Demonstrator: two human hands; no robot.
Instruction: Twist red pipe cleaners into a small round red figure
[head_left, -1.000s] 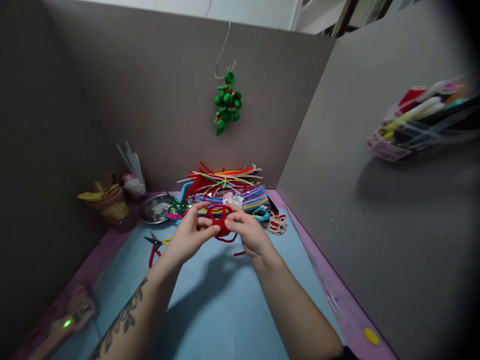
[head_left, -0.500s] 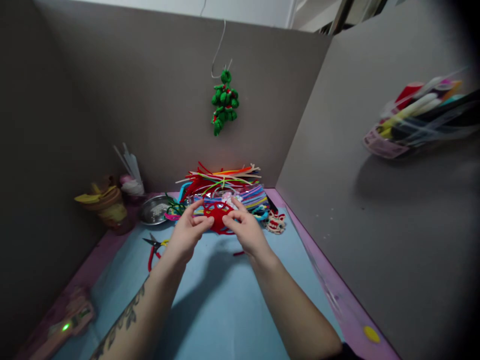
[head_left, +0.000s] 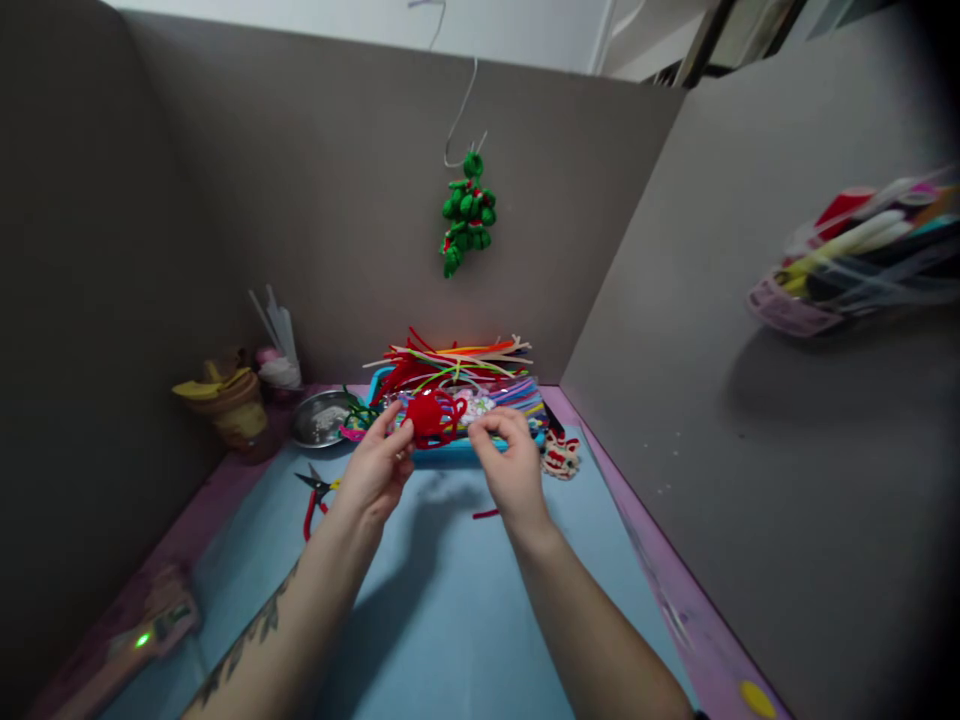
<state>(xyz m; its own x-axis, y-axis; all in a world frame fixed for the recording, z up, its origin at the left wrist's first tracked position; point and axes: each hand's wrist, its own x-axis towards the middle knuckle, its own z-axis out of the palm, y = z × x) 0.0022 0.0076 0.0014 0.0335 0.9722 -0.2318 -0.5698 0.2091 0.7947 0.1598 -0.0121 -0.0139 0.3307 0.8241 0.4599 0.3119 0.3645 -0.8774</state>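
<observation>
My left hand [head_left: 377,470] pinches the left edge of a red fuzzy pipe-cleaner piece [head_left: 433,418], which has a solid middle and open loops around its right side. My right hand [head_left: 514,480] is raised just right of those loops, thumb and fingertips pressed together. Whether anything thin lies in that pinch I cannot make out. Both hands are above the blue mat [head_left: 465,620]. Below them lies a short red pipe-cleaner scrap [head_left: 486,514]. Red-handled pliers or cutters [head_left: 315,500] rest beside my left forearm.
Behind the hands, a blue tray [head_left: 450,457] holds many coloured pipe cleaners [head_left: 457,362]. A metal bowl [head_left: 304,432] and a pot [head_left: 236,415] stand left. A glue gun [head_left: 161,620] sits front left. A green ornament [head_left: 469,215] hangs on the back wall; a pink holder [head_left: 795,305] hangs right.
My right hand has let go of the red piece and moved right, fingertips now pinched. My left hand still holds the piece, now turned with its loops toward the right. The view has shifted slightly.
</observation>
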